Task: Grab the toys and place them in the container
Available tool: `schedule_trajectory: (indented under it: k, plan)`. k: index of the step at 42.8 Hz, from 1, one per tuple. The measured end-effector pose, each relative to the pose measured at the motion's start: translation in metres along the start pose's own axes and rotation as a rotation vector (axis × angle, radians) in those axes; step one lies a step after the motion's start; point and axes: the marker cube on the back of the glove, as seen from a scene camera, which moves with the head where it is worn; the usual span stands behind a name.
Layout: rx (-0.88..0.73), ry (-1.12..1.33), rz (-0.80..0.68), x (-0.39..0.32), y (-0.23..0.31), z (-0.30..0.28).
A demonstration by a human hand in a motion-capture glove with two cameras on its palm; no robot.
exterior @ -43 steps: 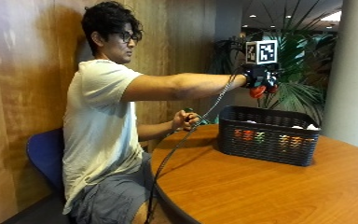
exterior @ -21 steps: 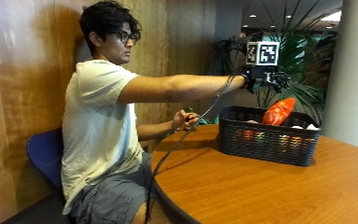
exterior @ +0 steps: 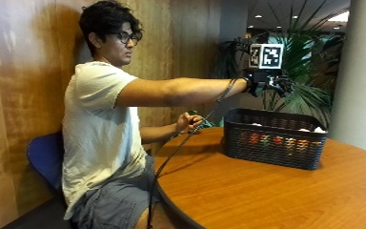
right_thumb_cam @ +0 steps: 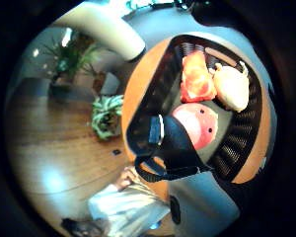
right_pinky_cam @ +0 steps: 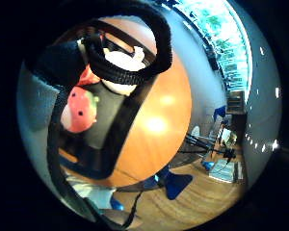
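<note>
The orange toy, the pink toy and a cream toy are seen lying inside the black basket. A return reach made too low could be caught on the basket rim and the basket dragged. The gloved right hand is held above the basket on an outstretched arm, fingers spread, nothing gripped.

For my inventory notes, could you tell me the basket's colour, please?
The basket is black, with a mesh wall; the outside view shows it best.
</note>
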Motion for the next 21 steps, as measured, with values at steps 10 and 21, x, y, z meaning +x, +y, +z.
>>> schedule_trajectory:
  k: [10, 21]
  plan:
    - [0.054, -0.003, -0.019, 0.003, 0.018, 0.009]
    - [0.030, -0.032, -0.002, 0.024, 0.057, 0.039]
